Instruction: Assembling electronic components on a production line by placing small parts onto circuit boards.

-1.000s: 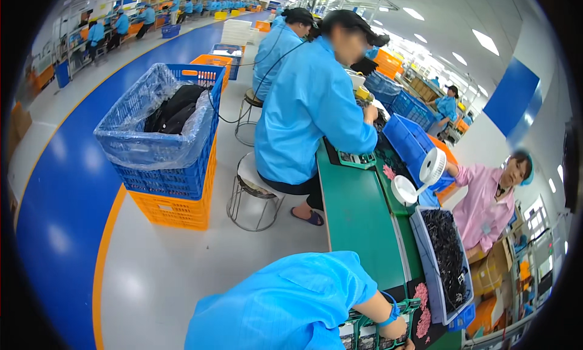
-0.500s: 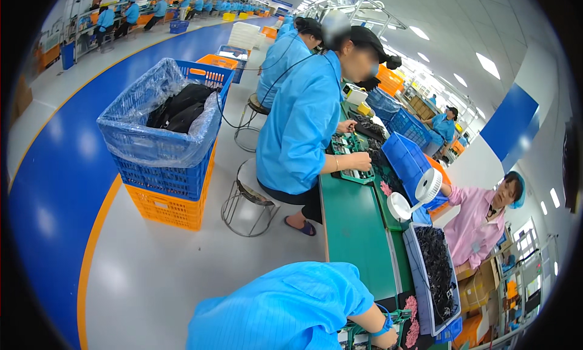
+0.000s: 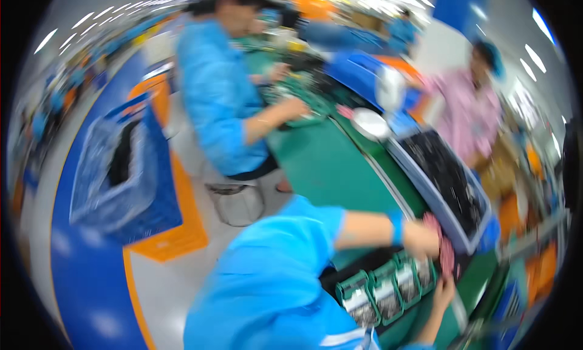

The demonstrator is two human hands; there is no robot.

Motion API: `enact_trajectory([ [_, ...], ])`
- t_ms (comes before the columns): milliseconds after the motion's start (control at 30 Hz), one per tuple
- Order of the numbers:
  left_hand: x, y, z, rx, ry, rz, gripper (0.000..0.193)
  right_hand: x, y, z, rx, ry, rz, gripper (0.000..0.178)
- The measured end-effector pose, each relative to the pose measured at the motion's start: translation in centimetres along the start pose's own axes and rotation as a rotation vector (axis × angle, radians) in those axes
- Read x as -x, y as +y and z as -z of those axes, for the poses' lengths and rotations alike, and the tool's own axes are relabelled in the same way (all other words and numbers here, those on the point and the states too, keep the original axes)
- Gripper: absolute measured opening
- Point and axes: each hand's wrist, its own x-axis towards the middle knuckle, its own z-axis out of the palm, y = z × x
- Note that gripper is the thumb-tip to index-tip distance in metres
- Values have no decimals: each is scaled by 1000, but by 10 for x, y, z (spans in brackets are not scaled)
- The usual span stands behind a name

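My left hand (image 3: pixel 423 239), with a blue wristband, reaches over the bench to a pile of small pink pieces (image 3: pixel 447 258). Its fingers are smeared by motion and partly hidden, so their grip cannot be made out. My right hand (image 3: pixel 444 294) comes up from the lower edge, with its fingertips drawn together at the near end of the pink pile. Whatever they hold is too blurred to name. Just left of my hands stands a row of green-framed holders (image 3: pixel 387 293) with white and metallic parts inside.
Beyond the pink pile lies a grey bin (image 3: pixel 419 183) of black parts. A white round-headed device (image 3: pixel 371 125) stands farther off. A co-worker in blue (image 3: pixel 212 101) works at the green bench (image 3: pixel 316 168); another in pink (image 3: pixel 467 113) stands opposite. Lined crates (image 3: pixel 130 186) stand left.
The view has swung right and down, blurring the picture. My left hand has gone from the green holders to the pink pieces. My right hand has come into view.
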Motion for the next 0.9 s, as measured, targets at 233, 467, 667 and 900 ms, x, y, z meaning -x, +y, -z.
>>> enact_trajectory([
  [233,-23,31,86,6,144,238,16,-51,-1,54,132,84,-69,16],
  [467,-104,-52,27,85,33,371,11,-72,39,49,157,-35,-138,10],
  [667,-160,-110,-51,66,-72,274,11,-82,16,35,211,-77,-188,9],
  [900,-211,-121,-100,0,-142,188,12,-82,16,21,359,-58,-112,7],
])
